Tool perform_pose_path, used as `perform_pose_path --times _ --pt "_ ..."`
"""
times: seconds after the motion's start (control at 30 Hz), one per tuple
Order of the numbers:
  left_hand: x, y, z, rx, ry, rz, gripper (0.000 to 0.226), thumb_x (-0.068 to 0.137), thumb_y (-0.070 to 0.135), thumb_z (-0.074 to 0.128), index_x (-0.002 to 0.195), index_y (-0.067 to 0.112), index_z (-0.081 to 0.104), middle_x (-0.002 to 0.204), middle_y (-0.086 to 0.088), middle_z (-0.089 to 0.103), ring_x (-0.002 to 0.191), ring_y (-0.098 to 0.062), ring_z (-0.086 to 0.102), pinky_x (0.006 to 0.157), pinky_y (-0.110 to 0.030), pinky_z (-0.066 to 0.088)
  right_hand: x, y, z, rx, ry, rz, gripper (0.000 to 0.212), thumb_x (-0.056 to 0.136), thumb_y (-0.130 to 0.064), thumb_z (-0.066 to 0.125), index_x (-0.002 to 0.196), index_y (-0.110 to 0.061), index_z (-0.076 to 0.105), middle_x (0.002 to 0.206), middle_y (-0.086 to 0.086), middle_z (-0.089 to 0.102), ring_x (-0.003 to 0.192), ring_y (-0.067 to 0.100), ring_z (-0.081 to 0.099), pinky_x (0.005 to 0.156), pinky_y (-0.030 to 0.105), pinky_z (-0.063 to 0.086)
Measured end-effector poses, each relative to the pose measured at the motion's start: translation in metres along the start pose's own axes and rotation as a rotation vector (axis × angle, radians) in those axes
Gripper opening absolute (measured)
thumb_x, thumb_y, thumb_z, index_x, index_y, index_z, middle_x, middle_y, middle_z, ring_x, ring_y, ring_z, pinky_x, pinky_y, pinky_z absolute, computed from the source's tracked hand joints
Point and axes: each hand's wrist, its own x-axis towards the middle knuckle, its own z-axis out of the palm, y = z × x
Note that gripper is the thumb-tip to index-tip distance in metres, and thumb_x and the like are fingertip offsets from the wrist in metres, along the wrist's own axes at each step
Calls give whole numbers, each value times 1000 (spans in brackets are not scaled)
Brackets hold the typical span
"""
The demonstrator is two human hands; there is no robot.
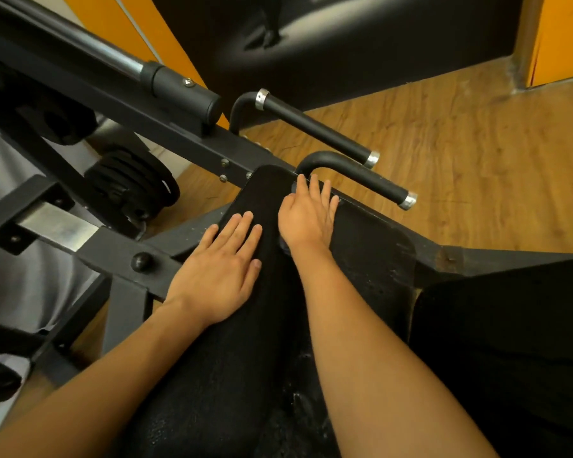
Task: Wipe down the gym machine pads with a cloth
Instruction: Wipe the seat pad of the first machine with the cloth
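Note:
A long black machine pad (232, 375) runs from the bottom of the view up to the frame. My left hand (219, 269) lies flat on its left side, fingers straight and slightly spread. My right hand (306, 216) presses flat near the pad's upper right edge, fingers straight. A dark grey cloth (283, 245) lies under that palm; only small bits of it show at the wrist and near the fingertips. To the right sits a second worn black pad (374, 256) with pale specks on it.
Two black handles with chrome ends, one (315, 127) farther and one (364, 181) nearer, jut out just beyond my right hand. The black steel frame (119, 256) and stacked weight plates (129, 183) stand to the left. Wooden floor (477, 160) lies to the right.

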Motion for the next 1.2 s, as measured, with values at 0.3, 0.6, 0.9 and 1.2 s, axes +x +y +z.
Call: perform_pose_path --times 0.3,0.6,0.9,1.2 --pt "0 2 -2 -20 27 -22 61 107 48 12 163 25 2 170 -1 -8 155 -15 -10 121 -35 -11 0 6 2 24 3 -14 61 107 -41 32 163 -21 20 172 4 9 158 24 -6 128 47 -6" --pt "-1 4 3 -46 72 -35 65 102 48 13 162 23 14 169 -4 6 156 -18 1 123 -39 0 -50 -4 10 44 5 48 62 108 -46 31 163 -31 8 172 2 -1 158 24 -10 127 45 -6" --pt "0 4 2 -30 73 -43 59 108 45 19 163 24 10 170 -3 1 157 -18 -1 123 -39 -3 4 4 3 2 -17 21 54 110 -35 28 163 -33 15 172 3 8 158 27 -4 128 47 -4" --pt "0 4 2 -35 77 -42 60 107 45 21 163 23 12 170 -5 3 157 -19 1 124 -39 -1 -33 10 5 -11 -62 11 63 106 -57 29 163 -37 9 172 4 2 158 26 -4 128 47 -1"
